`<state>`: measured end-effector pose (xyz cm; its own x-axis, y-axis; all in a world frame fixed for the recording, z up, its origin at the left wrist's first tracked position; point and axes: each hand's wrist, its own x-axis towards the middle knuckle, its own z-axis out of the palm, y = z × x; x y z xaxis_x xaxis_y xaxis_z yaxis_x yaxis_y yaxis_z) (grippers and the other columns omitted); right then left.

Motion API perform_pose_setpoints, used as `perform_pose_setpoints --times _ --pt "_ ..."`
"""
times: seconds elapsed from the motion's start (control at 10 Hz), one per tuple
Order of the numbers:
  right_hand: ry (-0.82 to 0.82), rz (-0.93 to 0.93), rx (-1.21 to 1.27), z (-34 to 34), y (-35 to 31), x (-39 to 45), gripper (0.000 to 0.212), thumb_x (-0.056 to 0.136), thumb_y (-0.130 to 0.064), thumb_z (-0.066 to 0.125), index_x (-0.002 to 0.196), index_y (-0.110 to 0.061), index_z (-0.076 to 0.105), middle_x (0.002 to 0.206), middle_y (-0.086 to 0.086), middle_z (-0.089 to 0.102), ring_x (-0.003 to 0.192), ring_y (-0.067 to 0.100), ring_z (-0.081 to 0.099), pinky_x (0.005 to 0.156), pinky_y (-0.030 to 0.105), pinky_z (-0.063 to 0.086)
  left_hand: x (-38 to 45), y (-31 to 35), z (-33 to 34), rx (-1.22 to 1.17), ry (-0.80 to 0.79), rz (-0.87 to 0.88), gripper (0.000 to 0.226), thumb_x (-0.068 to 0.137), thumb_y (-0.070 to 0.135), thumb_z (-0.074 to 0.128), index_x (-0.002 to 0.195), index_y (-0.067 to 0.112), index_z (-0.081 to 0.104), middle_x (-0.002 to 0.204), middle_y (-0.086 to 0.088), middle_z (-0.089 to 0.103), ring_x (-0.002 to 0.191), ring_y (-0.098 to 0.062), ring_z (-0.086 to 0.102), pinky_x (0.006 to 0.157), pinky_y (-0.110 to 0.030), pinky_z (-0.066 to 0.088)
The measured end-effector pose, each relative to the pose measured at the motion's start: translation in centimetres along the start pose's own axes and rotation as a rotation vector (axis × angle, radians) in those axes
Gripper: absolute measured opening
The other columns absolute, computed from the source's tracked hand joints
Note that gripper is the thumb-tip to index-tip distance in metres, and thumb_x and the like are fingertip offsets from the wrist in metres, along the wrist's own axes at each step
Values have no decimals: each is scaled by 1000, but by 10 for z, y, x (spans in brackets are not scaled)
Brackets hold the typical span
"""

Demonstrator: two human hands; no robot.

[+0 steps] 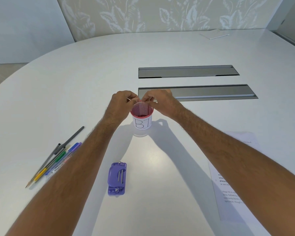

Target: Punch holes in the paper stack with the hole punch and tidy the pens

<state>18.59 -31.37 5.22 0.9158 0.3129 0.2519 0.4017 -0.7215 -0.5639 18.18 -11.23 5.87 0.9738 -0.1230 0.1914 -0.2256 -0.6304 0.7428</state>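
A pink mesh cup point(142, 114) with a white label reading "BI" stands at the table's middle. Just above its far rim, my left hand point(121, 104) and my right hand point(160, 102) each pinch one end of a thin pale strip point(128, 99); their fingers hide most of it, so I cannot tell what it is. A purple hole punch point(117, 178) lies on the table nearer to me, between my forearms. Several pens and pencils point(55, 160) lie loose at the left, beside my left forearm. The printed paper stack point(228, 195) lies at the right, partly under my right forearm.
Two long grey recessed panels point(187, 71) point(211, 92) are set into the white table point(92, 74) beyond the cup. A white booklet point(214, 34) lies at the far right. The table's curved edge runs along the left, with a patterned wall behind.
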Motion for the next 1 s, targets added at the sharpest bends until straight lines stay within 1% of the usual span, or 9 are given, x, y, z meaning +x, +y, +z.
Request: perform_pose_setpoints --times 0.1,0.2,0.3,0.5,0.6,0.7,0.8,0.9,1.0 --pt "40 -6 -10 3 1 -4 5 96 -24 75 98 -25 79 92 -12 80 90 6 71 112 47 32 -1 3 1 32 19 14 2 91 17 77 89 19 76 81 10 71 66 0 62 53 -2 40" --pt "55 -3 -57 6 -3 -7 16 101 -17 69 107 -28 79 101 -12 81 102 9 71 99 35 24 -4 6 2 52 4 34 12 90 11 76 91 22 78 81 12 72 71 7 63 59 1 41" --pt "53 20 -100 6 -8 -10 18 103 -19 65 111 -29 79 107 -12 81 105 13 71 99 35 20 -8 9 0 8 18 35 15 87 10 79 87 25 76 76 16 71 65 12 64 59 -1 45" --pt "129 25 -62 4 -13 -30 25 105 -17 62 126 -26 71 123 -13 77 116 11 70 107 38 19 -20 18 -3 -19 63 29 13 85 11 81 84 22 76 73 10 72 66 0 65 60 -4 47" --pt "102 50 -54 1 -16 -46 44 102 -12 60 142 -29 60 142 -9 66 137 15 55 112 39 20 -32 23 -2 -24 80 40 12 89 6 74 90 18 78 81 3 76 73 -7 69 70 -16 55" --pt "74 81 -45 1 -14 -67 52 104 -17 59 154 -25 48 155 -4 55 146 20 44 117 42 20 -49 29 4 -8 68 72 25 94 -1 63 109 10 79 106 -5 80 97 -20 74 93 -35 59" --pt "45 136 -74 4 -9 -92 56 106 -21 58 160 -21 40 161 -1 48 150 21 40 118 39 19 -71 35 15 9 95 102 30 95 1 64 120 12 76 120 -8 77 109 -27 69 103 -40 53" --pt "43 178 -97 5 -3 -117 56 108 -28 56 161 -20 38 165 -2 44 153 20 37 120 39 18 -93 37 28 72 116 182 34 95 4 68 128 11 71 130 -8 71 119 -30 61 110 -40 44" --pt "14 235 -143 9 8 -143 58 110 -35 52 162 -18 36 170 0 36 157 21 32 123 40 18 -113 30 47 107 123 261 35 95 0 64 128 10 69 137 -10 66 125 -28 55 112 -26 31"
